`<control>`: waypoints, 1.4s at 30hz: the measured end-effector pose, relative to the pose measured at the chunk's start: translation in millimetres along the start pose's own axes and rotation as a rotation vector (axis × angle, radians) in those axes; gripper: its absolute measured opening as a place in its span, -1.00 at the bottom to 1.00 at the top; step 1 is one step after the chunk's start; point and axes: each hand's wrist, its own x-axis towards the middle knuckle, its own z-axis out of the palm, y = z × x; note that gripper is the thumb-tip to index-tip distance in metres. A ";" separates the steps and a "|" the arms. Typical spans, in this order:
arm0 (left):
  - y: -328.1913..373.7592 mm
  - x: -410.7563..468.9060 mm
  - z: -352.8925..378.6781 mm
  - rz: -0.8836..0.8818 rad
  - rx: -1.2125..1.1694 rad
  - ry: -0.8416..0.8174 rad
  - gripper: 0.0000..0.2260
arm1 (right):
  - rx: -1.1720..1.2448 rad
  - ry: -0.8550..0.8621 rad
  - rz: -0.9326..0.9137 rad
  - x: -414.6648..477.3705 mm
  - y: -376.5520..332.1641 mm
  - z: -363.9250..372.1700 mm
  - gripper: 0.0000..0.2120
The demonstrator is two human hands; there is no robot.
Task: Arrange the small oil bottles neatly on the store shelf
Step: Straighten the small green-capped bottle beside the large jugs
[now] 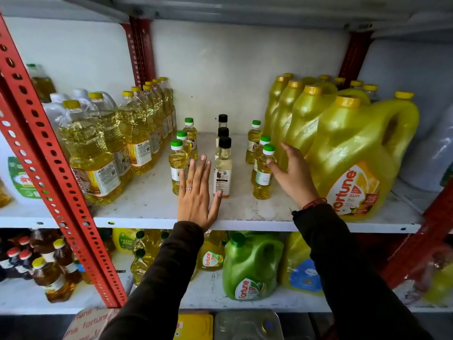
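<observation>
Small oil bottles stand in three short rows on the white shelf (152, 214). The left row (177, 165) has green caps and yellow oil. The middle row (222, 168) has black caps and pale oil. The right row (262, 173) has green caps. My left hand (197, 195) is flat and open with fingers spread, between the left and middle rows, its thumb touching the front black-capped bottle. My right hand (293, 175) is open, its thumb against the front bottle of the right row and its fingers against a yellow jug.
Large yellow Fortune jugs (355, 153) crowd the right of the shelf. Clear bottles of yellow oil (98, 153) fill the left. A red perforated upright (49, 168) crosses the left foreground. The lower shelf holds a green jug (250, 266) and more bottles.
</observation>
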 end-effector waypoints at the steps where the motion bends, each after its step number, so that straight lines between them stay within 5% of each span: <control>1: -1.3 -0.7 1.4 -0.009 0.014 -0.009 -0.33 | 0.036 -0.005 0.027 5.2 3.4 0.9 -0.43; 7: -9.7 -3.1 7.9 -0.023 0.063 -0.044 -0.32 | 0.230 -0.099 0.180 29.5 17.5 6.4 -0.46; 12: -13.2 -10.4 12.6 -0.028 0.072 -0.042 -0.32 | 0.349 -0.159 0.207 41.5 22.4 7.7 -0.74; 31: -11.5 -10.5 9.4 -0.087 0.085 -0.109 -0.32 | 0.185 0.001 0.169 34.2 23.3 22.4 -0.59; 35: -12.2 -9.9 10.3 -0.094 0.086 -0.120 -0.32 | 0.353 -0.093 0.218 33.0 29.8 19.9 -0.84; 42: -12.4 -10.3 10.8 -0.103 0.089 -0.127 -0.32 | 0.476 -0.088 0.300 31.4 31.8 17.1 -0.72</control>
